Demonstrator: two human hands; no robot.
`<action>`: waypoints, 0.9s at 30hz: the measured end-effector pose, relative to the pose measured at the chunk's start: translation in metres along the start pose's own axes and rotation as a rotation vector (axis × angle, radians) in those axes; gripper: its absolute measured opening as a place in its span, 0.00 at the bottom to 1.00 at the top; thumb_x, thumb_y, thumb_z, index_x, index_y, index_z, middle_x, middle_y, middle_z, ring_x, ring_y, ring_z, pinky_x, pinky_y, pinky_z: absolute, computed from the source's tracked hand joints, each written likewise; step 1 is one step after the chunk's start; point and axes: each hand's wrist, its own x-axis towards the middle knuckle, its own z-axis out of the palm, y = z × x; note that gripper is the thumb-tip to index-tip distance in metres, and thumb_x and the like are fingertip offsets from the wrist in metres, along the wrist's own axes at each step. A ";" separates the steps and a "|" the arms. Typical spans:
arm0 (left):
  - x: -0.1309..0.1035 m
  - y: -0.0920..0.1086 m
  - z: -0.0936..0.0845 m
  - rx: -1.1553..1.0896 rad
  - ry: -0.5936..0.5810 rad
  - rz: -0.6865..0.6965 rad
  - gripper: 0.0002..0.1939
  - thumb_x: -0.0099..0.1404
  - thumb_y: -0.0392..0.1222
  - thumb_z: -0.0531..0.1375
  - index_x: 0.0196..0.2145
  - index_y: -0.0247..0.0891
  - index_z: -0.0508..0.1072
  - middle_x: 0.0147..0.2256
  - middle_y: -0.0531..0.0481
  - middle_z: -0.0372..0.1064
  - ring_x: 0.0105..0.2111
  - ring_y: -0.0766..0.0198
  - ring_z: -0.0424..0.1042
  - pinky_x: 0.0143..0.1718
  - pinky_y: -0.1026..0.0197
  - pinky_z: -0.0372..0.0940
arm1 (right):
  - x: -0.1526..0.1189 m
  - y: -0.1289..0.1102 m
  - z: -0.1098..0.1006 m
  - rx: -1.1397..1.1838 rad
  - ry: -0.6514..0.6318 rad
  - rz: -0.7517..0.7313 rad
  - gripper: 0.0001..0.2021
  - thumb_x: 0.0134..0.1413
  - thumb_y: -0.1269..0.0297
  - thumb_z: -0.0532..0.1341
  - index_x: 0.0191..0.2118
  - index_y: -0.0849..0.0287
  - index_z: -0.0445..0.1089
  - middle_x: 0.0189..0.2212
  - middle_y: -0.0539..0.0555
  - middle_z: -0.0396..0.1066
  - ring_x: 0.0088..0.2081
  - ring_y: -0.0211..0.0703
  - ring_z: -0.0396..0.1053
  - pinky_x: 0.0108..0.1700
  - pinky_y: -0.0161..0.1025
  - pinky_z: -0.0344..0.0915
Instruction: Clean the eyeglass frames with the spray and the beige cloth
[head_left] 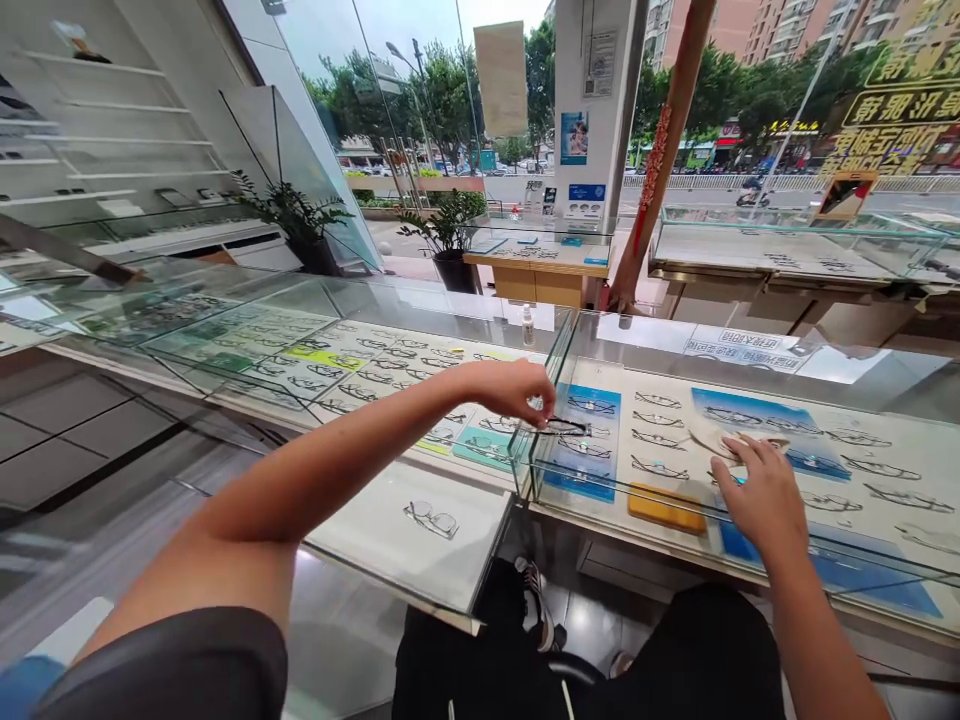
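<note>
My left hand reaches across to the seam between two glass display cases. Its thumb and fingers pinch one end of a dark pair of glasses, which extends right over a blue sheet. Over the right case, my right hand has its fingers spread, with the fingertips on a beige cloth. Glasses lie in rows around and below it. A clear-lensed pair of glasses rests on the white pull-out tray in front of the left case.
A yellow case lies near the right case's front edge. On the glass behind my left hand stands a small spray bottle. Glass edges rise at the seam. My legs are beneath the counter's front, beside the tray corner.
</note>
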 end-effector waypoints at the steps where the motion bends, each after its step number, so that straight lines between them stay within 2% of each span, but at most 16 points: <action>1: -0.020 0.001 0.003 -0.056 -0.042 0.000 0.05 0.65 0.47 0.68 0.36 0.48 0.85 0.40 0.50 0.82 0.46 0.54 0.75 0.53 0.56 0.63 | 0.000 0.002 0.001 0.002 0.000 -0.005 0.29 0.70 0.45 0.51 0.62 0.59 0.75 0.65 0.65 0.72 0.70 0.67 0.61 0.70 0.62 0.59; 4: -0.071 -0.001 0.022 -0.217 -0.157 -0.033 0.03 0.65 0.45 0.69 0.34 0.49 0.85 0.38 0.51 0.83 0.46 0.54 0.75 0.51 0.59 0.65 | 0.001 0.007 0.004 0.006 -0.002 -0.007 0.31 0.70 0.43 0.50 0.62 0.60 0.75 0.64 0.66 0.72 0.70 0.68 0.61 0.70 0.63 0.59; 6: -0.096 -0.009 0.043 -0.282 -0.193 -0.088 0.02 0.62 0.42 0.70 0.34 0.49 0.85 0.36 0.51 0.82 0.44 0.55 0.76 0.47 0.60 0.65 | 0.001 0.010 0.005 0.009 -0.003 -0.011 0.32 0.69 0.42 0.50 0.62 0.60 0.75 0.64 0.66 0.73 0.69 0.69 0.62 0.70 0.63 0.59; 8: -0.112 -0.021 0.071 -0.286 -0.234 -0.126 0.04 0.61 0.39 0.70 0.33 0.48 0.86 0.35 0.51 0.82 0.41 0.56 0.77 0.42 0.61 0.64 | 0.001 0.010 0.004 0.015 0.007 -0.019 0.33 0.67 0.41 0.50 0.61 0.60 0.76 0.63 0.66 0.73 0.68 0.70 0.64 0.70 0.64 0.59; 11: -0.124 -0.044 0.118 -0.212 -0.263 -0.220 0.05 0.61 0.39 0.70 0.36 0.46 0.86 0.35 0.49 0.82 0.37 0.56 0.77 0.36 0.61 0.62 | 0.000 0.009 0.001 0.007 0.059 -0.032 0.34 0.66 0.39 0.51 0.60 0.59 0.76 0.63 0.68 0.72 0.68 0.73 0.63 0.70 0.67 0.58; 12: -0.125 -0.052 0.133 -0.178 -0.266 -0.244 0.05 0.62 0.39 0.70 0.36 0.45 0.86 0.34 0.48 0.83 0.35 0.57 0.76 0.35 0.61 0.62 | 0.000 0.009 0.000 0.002 0.086 -0.038 0.35 0.65 0.38 0.51 0.61 0.60 0.76 0.63 0.69 0.71 0.69 0.74 0.62 0.70 0.68 0.57; 14: -0.125 -0.068 0.160 -0.064 -0.172 -0.262 0.06 0.61 0.35 0.69 0.34 0.44 0.86 0.33 0.48 0.83 0.35 0.57 0.76 0.35 0.61 0.62 | -0.001 0.008 -0.001 -0.002 0.145 -0.048 0.36 0.64 0.37 0.51 0.62 0.60 0.75 0.64 0.71 0.70 0.70 0.76 0.60 0.71 0.68 0.56; 17: -0.120 -0.091 0.187 0.013 -0.048 -0.280 0.09 0.60 0.30 0.67 0.31 0.43 0.84 0.32 0.47 0.82 0.40 0.55 0.76 0.41 0.59 0.64 | -0.001 0.008 -0.001 0.004 0.183 -0.046 0.39 0.62 0.35 0.50 0.64 0.62 0.72 0.63 0.73 0.70 0.70 0.76 0.60 0.71 0.67 0.55; 22: -0.100 -0.128 0.209 0.137 0.213 -0.261 0.10 0.65 0.29 0.62 0.33 0.41 0.82 0.39 0.41 0.80 0.46 0.51 0.73 0.52 0.52 0.64 | -0.001 0.003 -0.004 -0.025 0.150 -0.001 0.40 0.63 0.34 0.48 0.62 0.63 0.73 0.62 0.73 0.71 0.69 0.75 0.62 0.71 0.65 0.56; 27: -0.063 -0.162 0.228 0.259 0.410 -0.262 0.11 0.70 0.28 0.58 0.38 0.40 0.79 0.43 0.40 0.78 0.47 0.50 0.70 0.50 0.49 0.63 | -0.002 -0.003 -0.011 -0.044 0.098 0.035 0.41 0.64 0.33 0.47 0.63 0.64 0.72 0.62 0.71 0.71 0.70 0.75 0.62 0.72 0.65 0.57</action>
